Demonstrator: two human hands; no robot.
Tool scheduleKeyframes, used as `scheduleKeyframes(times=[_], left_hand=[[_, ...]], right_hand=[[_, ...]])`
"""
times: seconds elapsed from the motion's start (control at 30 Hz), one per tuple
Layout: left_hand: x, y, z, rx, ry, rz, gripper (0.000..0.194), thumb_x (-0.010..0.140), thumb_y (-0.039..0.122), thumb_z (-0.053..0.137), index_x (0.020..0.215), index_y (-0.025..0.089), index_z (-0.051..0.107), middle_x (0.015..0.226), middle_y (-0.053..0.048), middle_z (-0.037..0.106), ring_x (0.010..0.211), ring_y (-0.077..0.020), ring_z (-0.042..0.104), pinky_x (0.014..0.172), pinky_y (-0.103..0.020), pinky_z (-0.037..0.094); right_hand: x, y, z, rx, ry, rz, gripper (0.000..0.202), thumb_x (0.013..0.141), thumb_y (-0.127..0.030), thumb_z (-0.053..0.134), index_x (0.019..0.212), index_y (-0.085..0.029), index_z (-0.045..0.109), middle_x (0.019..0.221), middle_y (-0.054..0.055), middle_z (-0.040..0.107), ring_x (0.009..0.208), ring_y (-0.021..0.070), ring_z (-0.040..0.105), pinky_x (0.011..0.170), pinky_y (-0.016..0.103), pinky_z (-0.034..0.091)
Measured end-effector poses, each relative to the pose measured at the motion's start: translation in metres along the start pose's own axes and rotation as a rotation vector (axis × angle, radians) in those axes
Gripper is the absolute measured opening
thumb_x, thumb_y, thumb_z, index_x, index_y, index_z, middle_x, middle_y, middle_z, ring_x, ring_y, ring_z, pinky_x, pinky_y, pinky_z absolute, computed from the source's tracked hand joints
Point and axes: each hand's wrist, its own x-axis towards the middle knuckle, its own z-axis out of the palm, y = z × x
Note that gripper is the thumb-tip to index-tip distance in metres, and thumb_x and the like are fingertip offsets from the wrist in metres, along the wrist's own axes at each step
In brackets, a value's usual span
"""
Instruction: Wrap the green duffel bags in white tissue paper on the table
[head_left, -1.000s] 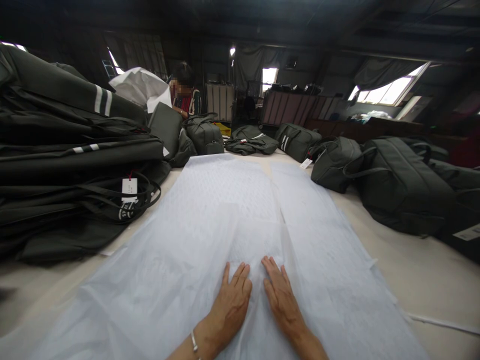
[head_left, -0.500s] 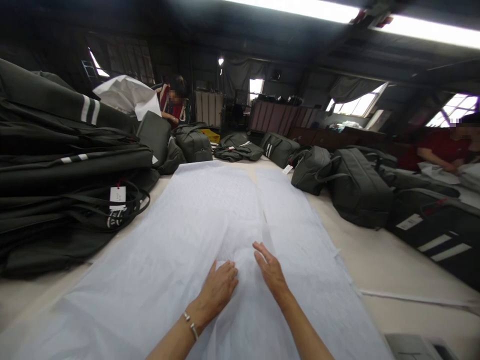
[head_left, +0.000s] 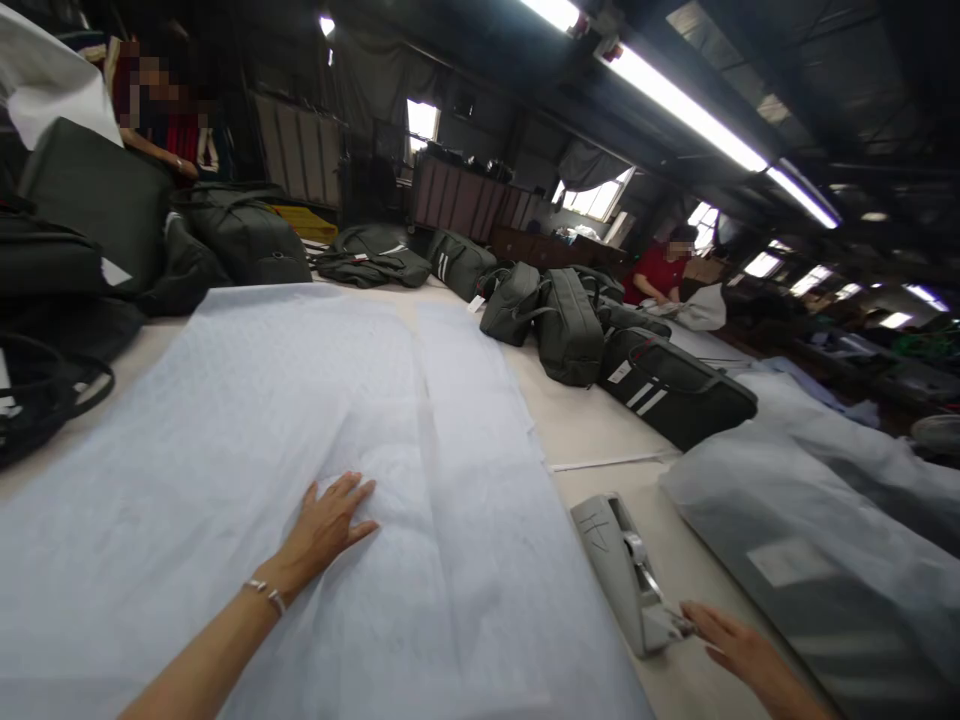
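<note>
My left hand (head_left: 330, 520) lies flat with its fingers spread on a large whitish translucent sheet (head_left: 480, 520) that covers the table in front of me. A bracelet (head_left: 266, 594) circles the left wrist. My right hand (head_left: 739, 645) reaches to the front end of a grey tape dispenser (head_left: 611, 560) beside the sheet's right edge. Its fingertips meet at the dispenser's metal tip; whatever is between them is too small to make out. Creases run through the sheet near the left hand.
Dark bags with white stripes, such as one bag (head_left: 667, 390), line the table's far and right sides. More dark bags (head_left: 90, 220) stand at left. A plastic-covered bag (head_left: 817, 560) lies at right. One person (head_left: 161, 110) works at far left, another (head_left: 664, 270) at far right.
My view has turned to the right. My right hand has left the sheet and moved right to the tape dispenser. My left hand stays on the sheet, its fingers now more spread.
</note>
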Motion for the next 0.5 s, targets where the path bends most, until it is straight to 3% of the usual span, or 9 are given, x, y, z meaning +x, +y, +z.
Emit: scheduleKeyframes(times=[0.1,0.23,0.33,0.4,0.5], left_hand=[[0.002,-0.002,0.001,0.025,-0.003,-0.004,0.052,0.087,0.04,0.06,0.136,0.023,0.052,0.144,-0.015,0.051,0.133,-0.035,0.046,0.106,-0.062,0.032],[0.004,-0.007,0.007,0.022,0.005,0.0,0.052,0.087,0.043,0.058,0.135,0.023,0.053,0.143,-0.016,0.052,0.132,-0.0344,0.047,0.106,-0.06,0.033],[0.004,-0.011,0.012,0.023,0.019,0.005,0.052,0.088,0.044,0.055,0.136,0.024,0.052,0.144,-0.015,0.051,0.132,-0.034,0.046,0.106,-0.06,0.033],[0.004,-0.012,0.014,0.03,0.023,0.009,0.053,0.088,0.045,0.054,0.136,0.024,0.052,0.144,-0.015,0.052,0.132,-0.0347,0.046,0.105,-0.061,0.033],[0.005,-0.013,0.013,0.043,0.024,0.012,0.053,0.088,0.046,0.054,0.136,0.024,0.052,0.143,-0.014,0.053,0.131,-0.035,0.047,0.105,-0.06,0.034]], right_hand=[[0.0,0.013,0.018,0.245,-0.282,0.1,0.054,0.059,-0.061,0.072,0.099,-0.025,0.077,0.114,0.009,0.072,0.108,0.0308,0.066,0.082,0.039,0.057],[0.003,0.034,0.028,0.238,-0.142,0.01,0.062,0.052,-0.052,0.08,0.105,-0.021,0.074,0.114,0.011,0.072,0.111,0.0315,0.065,0.092,0.037,0.053],[0.009,0.033,0.032,0.227,-0.065,-0.051,0.066,0.055,-0.053,0.079,0.11,-0.017,0.071,0.118,0.012,0.07,0.114,0.031,0.063,0.098,0.036,0.049],[0.014,0.02,0.034,0.23,-0.097,-0.054,0.068,0.055,-0.053,0.079,0.111,-0.015,0.071,0.117,0.012,0.071,0.112,0.0309,0.064,0.099,0.037,0.049],[0.023,-0.006,0.033,0.286,-0.289,-0.033,0.063,0.059,-0.055,0.077,0.108,-0.016,0.073,0.111,0.011,0.073,0.109,0.0286,0.064,0.1,0.039,0.048]])
